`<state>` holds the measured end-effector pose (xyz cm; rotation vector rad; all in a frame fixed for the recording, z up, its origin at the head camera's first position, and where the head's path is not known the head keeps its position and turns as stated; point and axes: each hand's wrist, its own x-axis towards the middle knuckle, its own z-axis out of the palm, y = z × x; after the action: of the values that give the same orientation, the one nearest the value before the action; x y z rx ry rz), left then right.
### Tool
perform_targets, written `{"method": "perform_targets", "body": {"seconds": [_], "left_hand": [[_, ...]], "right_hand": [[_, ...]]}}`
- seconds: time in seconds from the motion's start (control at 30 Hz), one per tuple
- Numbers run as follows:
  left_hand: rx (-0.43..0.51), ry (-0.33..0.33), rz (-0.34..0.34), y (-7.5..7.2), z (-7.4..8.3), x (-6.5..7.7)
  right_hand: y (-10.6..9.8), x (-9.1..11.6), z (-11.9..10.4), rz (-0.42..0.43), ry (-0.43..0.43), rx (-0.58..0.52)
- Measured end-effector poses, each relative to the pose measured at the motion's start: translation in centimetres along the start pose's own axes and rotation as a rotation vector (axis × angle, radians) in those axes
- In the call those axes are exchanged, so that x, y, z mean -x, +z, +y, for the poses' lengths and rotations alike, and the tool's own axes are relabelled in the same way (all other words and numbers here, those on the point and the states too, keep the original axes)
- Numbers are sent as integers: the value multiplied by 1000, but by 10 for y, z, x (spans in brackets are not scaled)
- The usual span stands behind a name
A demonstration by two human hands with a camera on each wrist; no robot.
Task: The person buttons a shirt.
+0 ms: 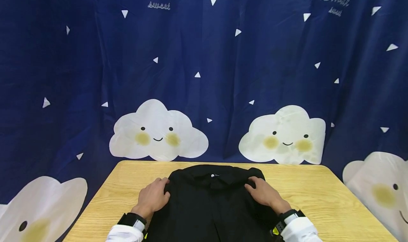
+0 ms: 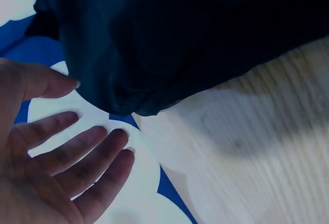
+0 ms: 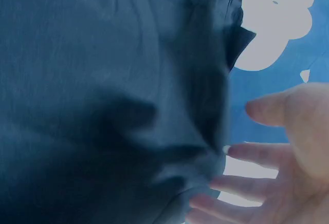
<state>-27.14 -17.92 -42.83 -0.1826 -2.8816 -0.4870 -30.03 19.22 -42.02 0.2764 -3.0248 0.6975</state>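
A black collared shirt [image 1: 194,206] lies front up on the table, its collar at the far end with a white button [image 1: 213,175] in the middle. My left hand [image 1: 153,196] is at the shirt's left shoulder. In the left wrist view its fingers [image 2: 95,175] are loosely bent and spread, with the thumb tip at the cloth's edge. At the right shoulder is my right hand [image 1: 264,192]. The right wrist view has its fingertips [image 3: 203,202] against the dark cloth [image 3: 92,75], thumb apart, nothing pinched. The shirt's lower part runs out of the head view.
The light wooden table [image 1: 318,203] extends on both sides of the shirt. Behind it hangs a dark blue curtain [image 1: 178,86] printed with smiling white clouds [image 1: 283,135] and small triangles. Each wrist wears a black band [image 1: 129,219].
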Motion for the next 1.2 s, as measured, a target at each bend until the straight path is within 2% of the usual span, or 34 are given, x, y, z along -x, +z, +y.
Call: {"method": "perform_targets", "body": {"seconds": [0.2, 0.37, 0.57, 0.73, 0.87, 1.0, 1.1, 1.2], "left_hand": [[90, -58, -27, 9, -9, -11], [169, -121, -33, 20, -14, -21], [222, -174, -66, 32, -14, -35], [262, -215, -50, 38, -13, -45], [373, -262, -13, 39, -11, -52], [563, -308, -36, 37, -9, -56], [671, -313, -71, 36, -6, -57], [709, -289, -69, 37, -3, -57]], "right_hand": [[5, -15, 24, 57, 11, -43], [8, -25, 39, 70, 31, -81], [12, -36, 45, 57, 45, -141], [16, -47, 46, 81, 87, -179], [15, -50, 45, 88, 147, -245], [14, -49, 43, 96, 174, -304], [14, -49, 43, 104, 162, -371], [14, -48, 40, 107, 133, -433]]}}
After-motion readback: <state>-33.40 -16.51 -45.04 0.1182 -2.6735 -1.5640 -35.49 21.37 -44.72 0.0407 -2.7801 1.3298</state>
